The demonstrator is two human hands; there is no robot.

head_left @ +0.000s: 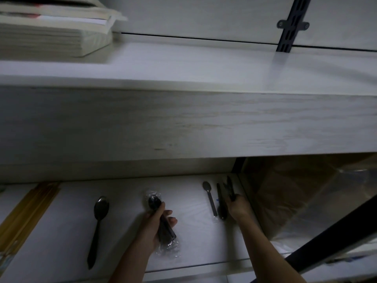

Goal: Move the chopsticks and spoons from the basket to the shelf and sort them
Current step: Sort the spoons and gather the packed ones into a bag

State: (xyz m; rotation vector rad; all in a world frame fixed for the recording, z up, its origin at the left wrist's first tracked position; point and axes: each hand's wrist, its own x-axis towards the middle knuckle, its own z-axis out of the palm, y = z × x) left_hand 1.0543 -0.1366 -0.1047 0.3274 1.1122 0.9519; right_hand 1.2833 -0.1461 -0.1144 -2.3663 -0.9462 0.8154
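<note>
- The left hand (pixel 157 223) has its fingers curled round a black spoon in a clear wrapper (pixel 153 202). The spoon is low over the white shelf (pixel 67 221), near the middle. I think the hand is putting it in its spot.
- The right hand (pixel 238 208) grips some thin dark sticks (pixel 229 186) at the right end of the shelf. They may be chopsticks, but it is too dim to be sure.
- A small spoon (pixel 210 198) and another dark spoon (pixel 222 211) lie side by side just left of that hand. A big dark spoon (pixel 100 213) lies alone further left.
- The wooden chopsticks (pixel 30 209) lie together at the far left, well apart from the spoons. It looks like each kind gets its own place, so the sorting is partly done.
- I cannot see the basket.
- The shelf is flat, smooth and white, so things lie still on it.
- Above it is a thick pale upper shelf (pixel 183 68) with a pile of books (pixel 51 37) on it.
- A black rail (pixel 293 23) runs up the wall.
- A brown box under plastic (pixel 295 197) sits on the right.
- The room is dim.
</note>
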